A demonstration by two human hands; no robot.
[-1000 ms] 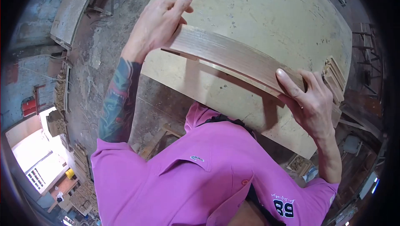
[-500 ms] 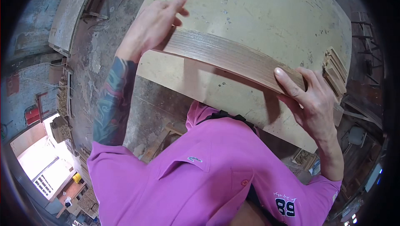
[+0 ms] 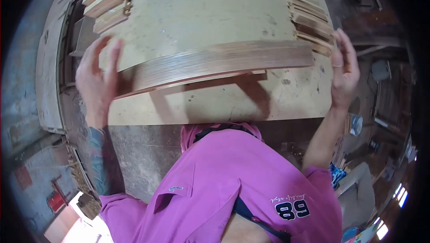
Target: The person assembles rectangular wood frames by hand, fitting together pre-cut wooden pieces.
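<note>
A long brown wooden plank [image 3: 215, 59] lies crosswise over the pale tabletop [image 3: 210, 106], with its grain running lengthwise. A thin strip of wood [image 3: 257, 71] shows under its near edge, above a dark shadow. My left hand [image 3: 97, 79] is at the plank's left end, fingers raised and apart from the thumb, slightly blurred; its palm side overlaps that end. Off the right end, with a gap between, my right hand [image 3: 345, 70] is held open and holds nothing.
Cut wooden pieces are stacked at the table's back left [image 3: 105, 1]. Another stack of grooved strips [image 3: 311, 23] sits near the right edge, close to my right hand. A grey chair [image 3: 358, 193] stands to the lower right, beyond my sleeve.
My right hand has let go of the plank and moved off its right end. My left hand has come down to the left end. The view has turned, bringing both wood stacks in.
</note>
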